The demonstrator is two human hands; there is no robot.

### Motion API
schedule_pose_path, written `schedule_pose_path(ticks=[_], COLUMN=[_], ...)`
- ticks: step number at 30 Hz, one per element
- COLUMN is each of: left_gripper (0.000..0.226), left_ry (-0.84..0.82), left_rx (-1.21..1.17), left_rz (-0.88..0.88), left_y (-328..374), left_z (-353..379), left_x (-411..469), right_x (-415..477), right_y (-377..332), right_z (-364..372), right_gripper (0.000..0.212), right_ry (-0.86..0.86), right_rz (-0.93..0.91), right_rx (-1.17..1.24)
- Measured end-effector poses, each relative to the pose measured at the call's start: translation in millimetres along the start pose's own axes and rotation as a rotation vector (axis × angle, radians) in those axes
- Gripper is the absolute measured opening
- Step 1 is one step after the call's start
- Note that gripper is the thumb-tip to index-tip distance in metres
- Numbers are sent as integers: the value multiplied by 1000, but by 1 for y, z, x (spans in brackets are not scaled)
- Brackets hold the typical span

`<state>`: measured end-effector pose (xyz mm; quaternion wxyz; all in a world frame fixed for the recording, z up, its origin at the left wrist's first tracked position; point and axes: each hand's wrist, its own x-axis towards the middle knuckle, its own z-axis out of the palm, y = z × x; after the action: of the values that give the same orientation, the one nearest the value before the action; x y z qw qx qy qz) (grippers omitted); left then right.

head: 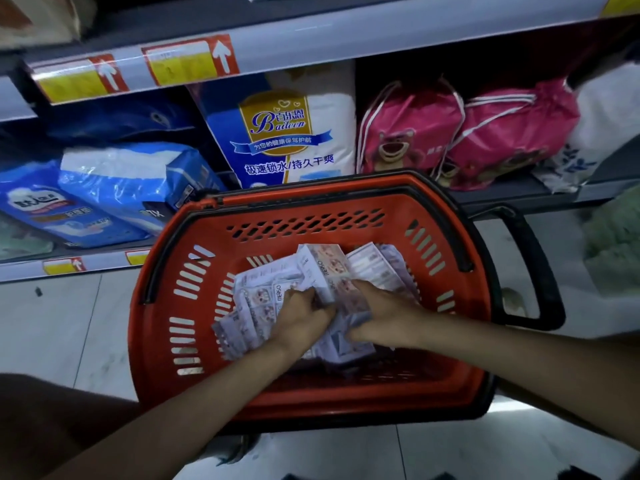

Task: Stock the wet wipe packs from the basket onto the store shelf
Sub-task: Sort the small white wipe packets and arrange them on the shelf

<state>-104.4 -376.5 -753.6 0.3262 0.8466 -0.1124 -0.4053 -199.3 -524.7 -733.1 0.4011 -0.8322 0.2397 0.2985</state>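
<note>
A red plastic basket [194, 348] with black handles stands on the floor in front of the store shelf [512, 195]. Several pale lilac wet wipe packs [263, 292] lie heaped inside it. Both my hands are down in the heap. My left hand [304, 317] grips an upright pack [317, 268] at its lower end, fingers curled around it. My right hand [381, 315] lies on the packs just to the right, fingers curled into the heap and gripping packs there.
The low shelf behind the basket holds blue diaper packs [114, 188], a tall white and blue pack [287, 133], pink drawstring bags [460, 133] and a white bag [602, 133]. A higher shelf edge with price tags [190, 62] overhangs. Pale floor tiles [62, 327] surround the basket.
</note>
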Motion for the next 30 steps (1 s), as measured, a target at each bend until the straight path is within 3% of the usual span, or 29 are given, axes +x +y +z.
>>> schedule_pose_path(ticks=[2,6,11,14,16,18,21,24,30], left_gripper=[16,14,29,12,32,53,73,73,67], left_ry=[4,-36,-156,-109,-106,-148,-239,-234,-250], left_rx=[83,263,320,255,215,116,-122,-304,-442], left_rz=[0,43,67,102,180,171,98,53,45], left_y=[-2,0,6,2,5,10,12,11,21], left_z=[2,1,-1,-3,-7,-12,-18,-24,-31], left_x=[4,3,-3,4,4,3,0,1,-8], right_x=[1,-2,6,4,7,11,15,10,6], right_y=[-2,-10,-9,-12,-11,-10,-7,-10,-17], right_z=[-4,-7,-1,-6,-11,-15,-17,-18,-30], right_gripper=[78,52,65,37,18,26,59,61,47], right_ry=[17,20,-6,-2,47,92,108,151,307], right_rz=[18,27,13,48,64,68,82,93,129], right_rx=[61,72,56,107,89,120,175,139,118])
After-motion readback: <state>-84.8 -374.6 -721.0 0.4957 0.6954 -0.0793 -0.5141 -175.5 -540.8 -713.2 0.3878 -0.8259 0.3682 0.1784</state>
